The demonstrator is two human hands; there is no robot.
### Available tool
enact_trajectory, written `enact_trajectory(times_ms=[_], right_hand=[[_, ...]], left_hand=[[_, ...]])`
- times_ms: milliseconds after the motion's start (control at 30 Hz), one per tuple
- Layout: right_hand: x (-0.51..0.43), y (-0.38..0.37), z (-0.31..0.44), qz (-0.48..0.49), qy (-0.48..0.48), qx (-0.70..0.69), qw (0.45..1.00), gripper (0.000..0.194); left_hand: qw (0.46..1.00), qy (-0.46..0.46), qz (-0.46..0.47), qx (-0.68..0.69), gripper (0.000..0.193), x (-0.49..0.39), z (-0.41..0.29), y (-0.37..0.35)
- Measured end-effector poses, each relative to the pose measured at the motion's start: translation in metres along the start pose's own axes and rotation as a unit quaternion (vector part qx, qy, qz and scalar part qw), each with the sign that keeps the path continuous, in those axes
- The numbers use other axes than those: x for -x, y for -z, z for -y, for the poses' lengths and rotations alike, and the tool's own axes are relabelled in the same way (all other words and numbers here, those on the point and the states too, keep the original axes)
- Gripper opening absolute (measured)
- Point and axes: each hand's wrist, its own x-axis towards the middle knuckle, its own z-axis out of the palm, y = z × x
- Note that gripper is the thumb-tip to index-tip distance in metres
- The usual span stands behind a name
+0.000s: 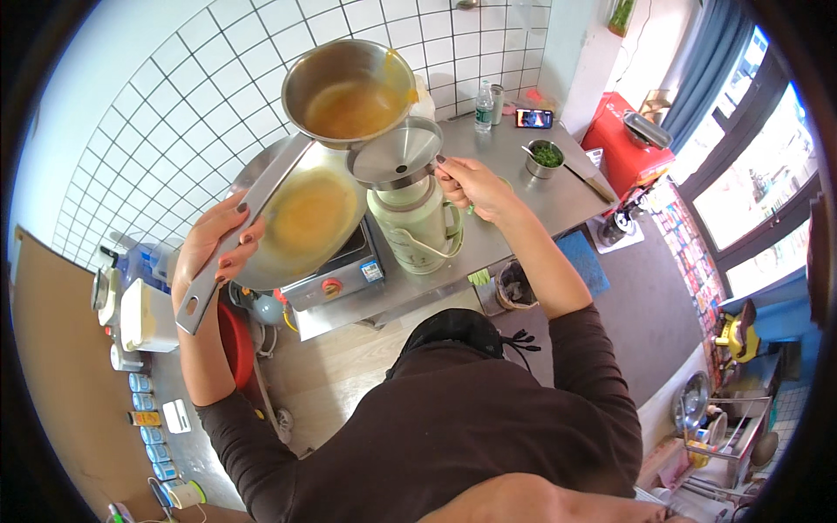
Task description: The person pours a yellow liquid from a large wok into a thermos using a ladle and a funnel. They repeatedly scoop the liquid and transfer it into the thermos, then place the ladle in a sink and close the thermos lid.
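My left hand (225, 238) grips the long flat handle of a steel saucepan (350, 91), whose inside holds orange-brown liquid, with a yellow streak at its rim. My right hand (474, 186) holds the edge of a wide steel funnel (395, 160). The funnel sits over the mouth of a pale green thermos flask (415, 229) with a side handle and a hanging bail. Beneath the saucepan, a large wok (307, 212) with yellowish liquid rests on a gas stove (333, 281). The saucepan's rim overlaps the funnel in view; whether they touch I cannot tell.
Toward the back right of the steel counter (477, 245) stand a water bottle (484, 108), a phone (534, 118) and a steel cup of chopped greens (544, 159), near a knife (598, 189). A lined waste bin (515, 286) is below. Plastic containers (150, 317) stand at left.
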Motion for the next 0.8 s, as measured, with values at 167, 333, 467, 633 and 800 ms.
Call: enact_trajectory(times_ms=[167, 333, 467, 633, 800], right_hand=[[0.002, 0.0, -0.003, -0.006, 0.002, -0.02, 1.0, 0.03], [0.001, 0.004, -0.005, 0.0, 0.003, -0.027, 1.0, 0.027], [0.0, 0.003, -0.004, 0.001, 0.002, -0.028, 1.0, 0.025], [0.002, 0.001, -0.002, -0.004, 0.002, -0.035, 0.999, 0.025], [0.003, 0.001, -0.001, -0.008, -0.001, -0.029, 1.0, 0.025]], left_hand=[[0.994, 0.032, -0.033, -0.1, 0.038, -0.005, 0.0, -0.015], [0.988, 0.045, -0.038, -0.142, 0.043, -0.007, 0.0, -0.025], [0.983, 0.064, -0.054, -0.163, 0.048, -0.005, -0.002, -0.028], [0.982, 0.057, -0.062, -0.17, 0.045, -0.006, -0.002, -0.031], [0.977, 0.057, -0.086, -0.188, 0.045, -0.009, -0.004, -0.034]])
